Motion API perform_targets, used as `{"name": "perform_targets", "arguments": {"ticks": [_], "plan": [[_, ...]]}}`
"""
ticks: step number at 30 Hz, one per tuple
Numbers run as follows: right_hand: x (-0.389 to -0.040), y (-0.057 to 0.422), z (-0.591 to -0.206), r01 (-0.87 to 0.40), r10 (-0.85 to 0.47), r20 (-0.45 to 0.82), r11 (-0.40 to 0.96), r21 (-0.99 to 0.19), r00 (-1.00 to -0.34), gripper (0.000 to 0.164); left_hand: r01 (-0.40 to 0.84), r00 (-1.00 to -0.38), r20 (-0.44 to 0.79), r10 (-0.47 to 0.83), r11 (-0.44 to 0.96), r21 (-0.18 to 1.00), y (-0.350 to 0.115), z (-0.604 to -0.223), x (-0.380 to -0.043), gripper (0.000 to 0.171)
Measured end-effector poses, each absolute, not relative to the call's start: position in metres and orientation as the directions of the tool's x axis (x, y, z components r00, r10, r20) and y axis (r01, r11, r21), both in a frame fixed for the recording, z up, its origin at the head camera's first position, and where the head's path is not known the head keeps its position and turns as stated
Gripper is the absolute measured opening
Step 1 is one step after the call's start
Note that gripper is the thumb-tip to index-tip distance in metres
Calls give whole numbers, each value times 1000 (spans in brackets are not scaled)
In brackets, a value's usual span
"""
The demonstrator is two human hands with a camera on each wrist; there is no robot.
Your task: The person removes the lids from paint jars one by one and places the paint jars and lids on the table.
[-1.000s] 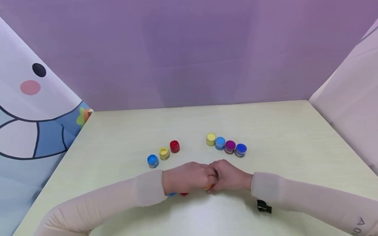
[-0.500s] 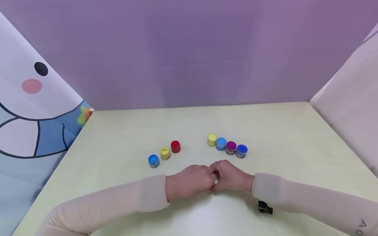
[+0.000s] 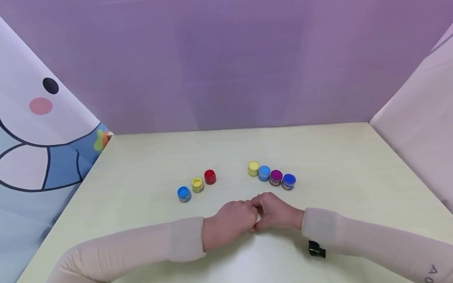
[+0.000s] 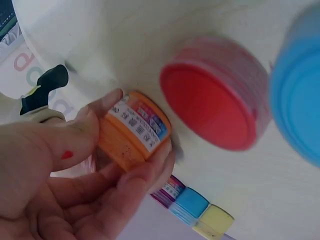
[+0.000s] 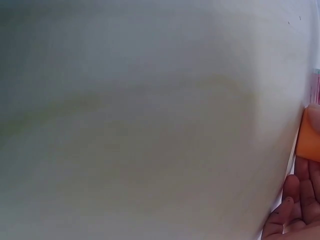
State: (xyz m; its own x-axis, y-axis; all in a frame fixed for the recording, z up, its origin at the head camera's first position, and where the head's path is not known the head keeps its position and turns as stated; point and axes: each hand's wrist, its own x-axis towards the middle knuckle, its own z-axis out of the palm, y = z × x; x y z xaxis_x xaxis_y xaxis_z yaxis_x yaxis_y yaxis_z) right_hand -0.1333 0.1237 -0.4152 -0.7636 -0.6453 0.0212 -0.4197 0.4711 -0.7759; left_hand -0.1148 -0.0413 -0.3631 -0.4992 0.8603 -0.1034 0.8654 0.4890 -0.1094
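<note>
A small orange paint jar (image 4: pixel 135 132) with a printed label is between both hands, best seen in the left wrist view. My left hand (image 3: pixel 230 222) grips it with the thumb on its orange side and fingers curled beneath. My right hand (image 3: pixel 277 212) meets it from the other side, its fingertips (image 4: pixel 107 102) also on the jar. At the edge of the right wrist view, the orange side (image 5: pixel 309 140) shows beside fingers. Close by lie a red round piece (image 4: pixel 210 105) and a blue one (image 4: pixel 302 90); whether lids or jars, I cannot tell. In the head view, the hands hide them.
Beyond the left hand stand uncovered blue (image 3: pixel 184 194), yellow (image 3: pixel 197 184) and red (image 3: pixel 210 177) paint jars in a slanting row. Right of them sits a touching row: yellow (image 3: pixel 253 168), light blue (image 3: pixel 264 173), purple (image 3: pixel 275 178) and dark blue (image 3: pixel 288 181). A purple backdrop (image 3: pixel 233 67) borders the table.
My left wrist has turned and shifted slightly right and nearer, hiding the blue and red pieces that peeked out below it. The right hand stays almost in place. The jar rows stand unchanged.
</note>
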Motion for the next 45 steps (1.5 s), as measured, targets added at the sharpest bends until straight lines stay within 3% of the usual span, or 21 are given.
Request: {"name": "perform_targets", "arguments": {"ticks": [4,9,12,18,24,29,36,40,45], "plan": [[-134,124,-415,-439,-651,35,471,-765,-758,26,844,-532,-82,843,521,-126,-40,-362,-113,19],[-136,124,-416,-415,-662,6,462,-784,-749,26,869,-495,-99,863,493,-47,-44,-356,-121,21],[-137,124,-415,-381,-671,-24,449,-808,-741,25,905,-415,-126,901,423,49,-48,-352,-128,21],[-141,124,-414,-370,-696,-42,431,-823,-717,21,980,-189,-157,969,197,30,-49,-344,-139,12],[-142,124,-412,-370,-710,-30,403,-837,-703,20,985,-144,-158,977,157,73,-48,-346,-146,8],[-140,124,-412,-360,-693,-35,417,-835,-721,20,982,-142,-164,976,160,101,-46,-346,-147,6],[-138,123,-410,-346,-690,-47,420,-839,-723,20,968,-193,-171,966,216,127,-45,-345,-147,8],[-137,124,-410,-341,-688,-53,424,-839,-724,24,948,-249,-159,955,274,162,-45,-346,-145,9],[-135,124,-408,-341,-678,-64,447,-827,-732,28,905,-362,-128,923,381,189,-43,-346,-139,10]]}}
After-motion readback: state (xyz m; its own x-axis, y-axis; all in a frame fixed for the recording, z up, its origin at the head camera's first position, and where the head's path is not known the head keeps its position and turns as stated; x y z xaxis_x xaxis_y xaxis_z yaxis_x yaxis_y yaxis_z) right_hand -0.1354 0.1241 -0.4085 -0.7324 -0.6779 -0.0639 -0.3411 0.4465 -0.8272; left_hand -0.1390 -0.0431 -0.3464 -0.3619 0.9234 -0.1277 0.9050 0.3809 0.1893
